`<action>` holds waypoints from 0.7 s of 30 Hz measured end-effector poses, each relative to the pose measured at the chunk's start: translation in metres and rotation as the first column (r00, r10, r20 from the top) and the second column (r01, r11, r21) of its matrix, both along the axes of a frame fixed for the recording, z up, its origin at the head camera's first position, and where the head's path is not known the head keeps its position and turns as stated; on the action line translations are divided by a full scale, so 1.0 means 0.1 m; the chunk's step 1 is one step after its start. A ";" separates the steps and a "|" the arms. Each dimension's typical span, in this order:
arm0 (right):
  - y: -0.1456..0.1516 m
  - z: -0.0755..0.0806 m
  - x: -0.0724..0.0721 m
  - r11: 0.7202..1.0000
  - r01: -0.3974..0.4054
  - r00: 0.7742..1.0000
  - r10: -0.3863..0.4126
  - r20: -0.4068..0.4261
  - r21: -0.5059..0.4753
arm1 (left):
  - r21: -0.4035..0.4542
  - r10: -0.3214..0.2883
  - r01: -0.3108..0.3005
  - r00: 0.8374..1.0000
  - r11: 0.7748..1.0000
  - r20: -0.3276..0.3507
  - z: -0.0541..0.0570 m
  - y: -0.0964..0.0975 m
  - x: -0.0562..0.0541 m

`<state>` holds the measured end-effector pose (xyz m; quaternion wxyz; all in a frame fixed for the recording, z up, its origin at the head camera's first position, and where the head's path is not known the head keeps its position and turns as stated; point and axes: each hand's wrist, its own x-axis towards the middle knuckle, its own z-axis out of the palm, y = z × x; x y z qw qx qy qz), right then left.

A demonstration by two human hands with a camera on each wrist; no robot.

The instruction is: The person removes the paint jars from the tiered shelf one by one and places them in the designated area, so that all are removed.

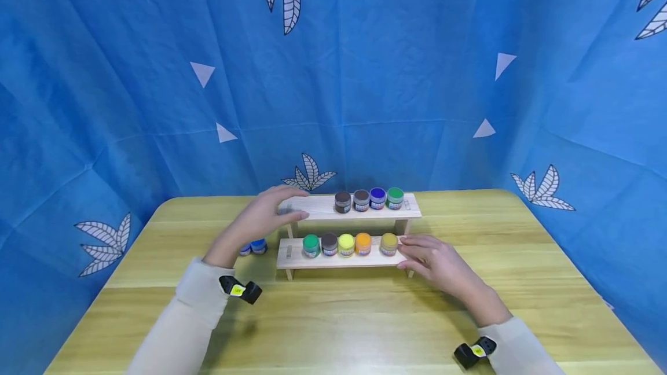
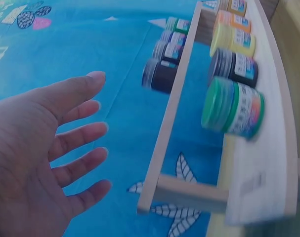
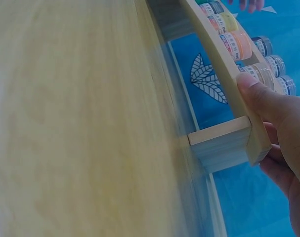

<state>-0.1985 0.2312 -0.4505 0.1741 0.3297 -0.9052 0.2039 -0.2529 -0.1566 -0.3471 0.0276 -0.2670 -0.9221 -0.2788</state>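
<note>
lining the lower shelf [image 1: 292, 258]: five colour-filled jars [image 1: 346, 245]

Right hand [image 3: 292, 129] at end of wooden shelf [image 3: 223, 66]; thumb overlaps edge beside ochre jar [image 3: 264, 72], contact unclear. Orange jar [image 3: 236, 45] next, then yellow jar [image 3: 223, 22]. 3 dark-lidded jars [image 3: 276, 64] behind. Wood-grain surface [image 3: 90, 118] left.

From above, the head view faces forward-down; close wrist views share the shelf [image 1: 376, 254].

No text legible; jar labels [image 2: 249, 111] blurred
</note>
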 end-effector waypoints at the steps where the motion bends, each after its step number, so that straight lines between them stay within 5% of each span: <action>1: 0.00 0.00 0.00 1.000 0.000 1.000 0.000 -0.001 0.003 | -0.006 -0.009 0.009 1.000 1.000 0.003 0.01 0.04 -0.01; 16: 0.01 -0.01 0.02 1.000 -0.010 1.000 0.011 -0.006 0.008 | -0.035 -0.017 0.018 0.999 0.999 0.044 -0.05 0.51 -0.10; 21: 0.00 0.01 0.00 1.000 -0.020 1.000 0.020 -0.003 -0.003 | -0.018 -0.010 0.010 1.000 1.000 0.002 -0.04 0.59 -0.14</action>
